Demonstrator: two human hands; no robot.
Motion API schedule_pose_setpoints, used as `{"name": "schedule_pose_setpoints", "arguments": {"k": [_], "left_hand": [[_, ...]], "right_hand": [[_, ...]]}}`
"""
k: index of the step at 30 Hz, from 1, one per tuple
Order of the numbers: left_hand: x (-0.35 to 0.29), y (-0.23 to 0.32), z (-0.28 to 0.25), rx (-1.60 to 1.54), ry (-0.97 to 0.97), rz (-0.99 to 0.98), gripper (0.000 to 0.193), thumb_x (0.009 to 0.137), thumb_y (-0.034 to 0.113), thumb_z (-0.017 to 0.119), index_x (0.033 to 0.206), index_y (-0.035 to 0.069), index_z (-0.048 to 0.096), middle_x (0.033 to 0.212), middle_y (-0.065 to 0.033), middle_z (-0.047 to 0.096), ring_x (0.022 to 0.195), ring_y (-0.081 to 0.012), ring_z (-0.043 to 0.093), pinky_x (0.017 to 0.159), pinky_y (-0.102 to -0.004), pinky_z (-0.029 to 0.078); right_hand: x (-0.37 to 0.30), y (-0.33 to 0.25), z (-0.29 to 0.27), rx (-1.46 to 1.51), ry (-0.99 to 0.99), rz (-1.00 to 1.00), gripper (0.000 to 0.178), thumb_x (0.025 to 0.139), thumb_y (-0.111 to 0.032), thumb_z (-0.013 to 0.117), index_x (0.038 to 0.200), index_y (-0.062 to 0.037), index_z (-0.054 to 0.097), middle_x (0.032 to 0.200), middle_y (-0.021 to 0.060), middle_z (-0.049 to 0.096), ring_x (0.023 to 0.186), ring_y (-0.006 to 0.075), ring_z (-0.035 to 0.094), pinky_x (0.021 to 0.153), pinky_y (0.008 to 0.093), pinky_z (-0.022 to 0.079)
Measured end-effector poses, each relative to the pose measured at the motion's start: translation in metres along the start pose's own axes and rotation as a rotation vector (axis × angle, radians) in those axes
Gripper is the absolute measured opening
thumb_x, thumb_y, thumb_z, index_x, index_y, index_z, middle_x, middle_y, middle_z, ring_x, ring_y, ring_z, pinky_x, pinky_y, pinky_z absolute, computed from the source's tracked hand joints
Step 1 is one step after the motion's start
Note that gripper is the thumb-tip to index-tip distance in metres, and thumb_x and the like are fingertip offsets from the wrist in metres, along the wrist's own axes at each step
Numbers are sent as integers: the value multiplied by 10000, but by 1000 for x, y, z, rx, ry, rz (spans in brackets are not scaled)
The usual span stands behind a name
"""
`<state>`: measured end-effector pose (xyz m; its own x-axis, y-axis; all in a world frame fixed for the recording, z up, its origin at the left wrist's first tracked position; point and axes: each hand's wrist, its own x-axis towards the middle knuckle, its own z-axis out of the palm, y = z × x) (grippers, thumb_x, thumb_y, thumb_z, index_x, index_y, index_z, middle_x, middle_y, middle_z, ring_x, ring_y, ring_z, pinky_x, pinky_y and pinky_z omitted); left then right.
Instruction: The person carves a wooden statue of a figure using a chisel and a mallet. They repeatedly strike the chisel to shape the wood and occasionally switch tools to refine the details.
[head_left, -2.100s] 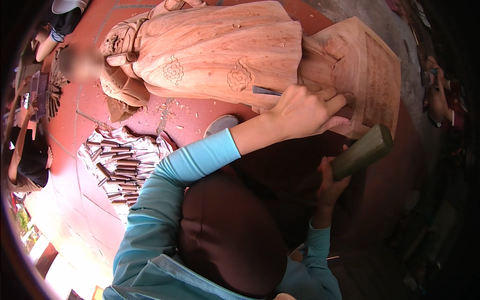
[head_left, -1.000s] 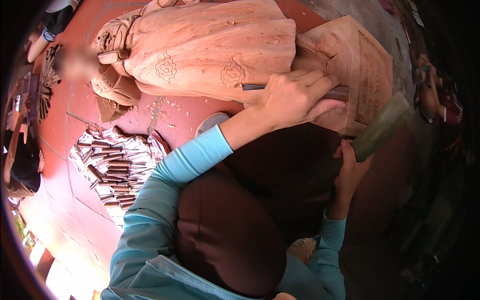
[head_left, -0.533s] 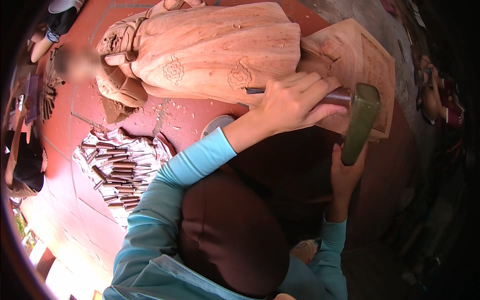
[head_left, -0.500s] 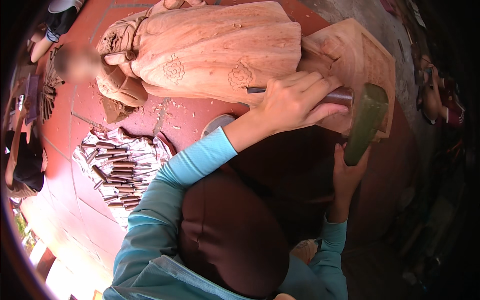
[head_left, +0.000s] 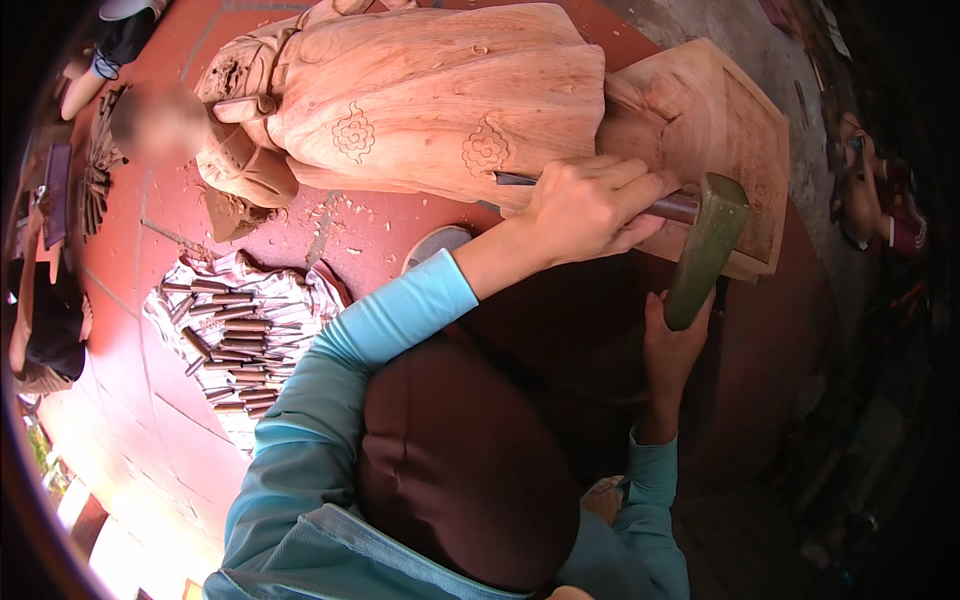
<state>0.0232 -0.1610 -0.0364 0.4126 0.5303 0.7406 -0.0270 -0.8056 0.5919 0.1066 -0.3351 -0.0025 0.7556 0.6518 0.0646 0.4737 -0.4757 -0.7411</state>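
Observation:
A carved wooden statue (head_left: pixel 420 95) of a robed figure lies on its side, with cloud-like motifs cut into the robe. My left hand (head_left: pixel 597 205) is wrapped round a chisel (head_left: pixel 672 207) with a dark brown handle. The chisel's metal blade points left, close to the robe's lower edge; I cannot tell whether its tip touches the wood. In my right hand (head_left: pixel 678 335) is a green mallet (head_left: pixel 708 250), held upright. The mallet's upper part meets or overlaps the butt of the chisel handle.
Several chisels (head_left: pixel 245 345) with brown handles lie on a striped cloth at the left. Wood shavings (head_left: pixel 350 210) litter the red tiled floor (head_left: pixel 180 400). The statue's wooden base (head_left: pixel 755 150) is at the right. Other people (head_left: pixel 55 310) sit at the left and right rims.
The mallet has moved left, from just right of the chisel to its handle's end. My left hand and the chisel have stayed nearly in place.

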Motion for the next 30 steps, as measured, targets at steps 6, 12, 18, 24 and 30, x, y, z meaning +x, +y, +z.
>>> {"name": "schedule_pose_setpoints", "arguments": {"k": [6, 12, 18, 24, 30], "left_hand": [[-2, 0, -6, 27, -73, 16, 376, 653, 194, 741, 1011, 124, 650, 734, -3, 580, 631, -185, 598, 509, -303, 479], [-11, -2, -7, 16, -122, 74, 366, 678, 250, 725, 1016, 134, 647, 743, 19, 584, 645, -161, 601, 507, -294, 485], [-20, -3, -11, -5, -192, 165, 359, 667, 246, 734, 997, 123, 663, 711, 24, 562, 597, -148, 573, 477, -284, 454], [-27, -5, -14, 7, -257, 230, 333, 692, 305, 713, 976, 151, 633, 717, 27, 531, 638, -149, 576, 497, -288, 474], [-32, -8, -17, -9, -318, 250, 351, 678, 308, 712, 982, 152, 629, 726, 27, 539, 645, -157, 579, 510, -293, 481]], "right_hand": [[-16, 19, 6, 373, 91, 248, 446, 801, 27, 663, 1196, 10, 455, 840, 47, 558, 696, 108, 538, 660, 266, 482], [-27, 29, 21, 454, 111, 246, 404, 816, 36, 652, 1166, 23, 452, 850, 46, 556, 753, 101, 537, 698, 251, 468], [-49, 45, 41, 357, 141, 173, 339, 824, 18, 651, 1107, 18, 464, 859, 47, 561, 734, 112, 537, 693, 258, 476], [-57, 37, 63, 177, 220, 63, 274, 828, 1, 655, 1044, 6, 487, 838, 48, 568, 727, 127, 542, 683, 276, 482], [-63, 47, 71, 660, 255, 329, 204, 839, -3, 647, 997, -4, 518, 834, 34, 568, 714, 120, 536, 674, 268, 472]]}}
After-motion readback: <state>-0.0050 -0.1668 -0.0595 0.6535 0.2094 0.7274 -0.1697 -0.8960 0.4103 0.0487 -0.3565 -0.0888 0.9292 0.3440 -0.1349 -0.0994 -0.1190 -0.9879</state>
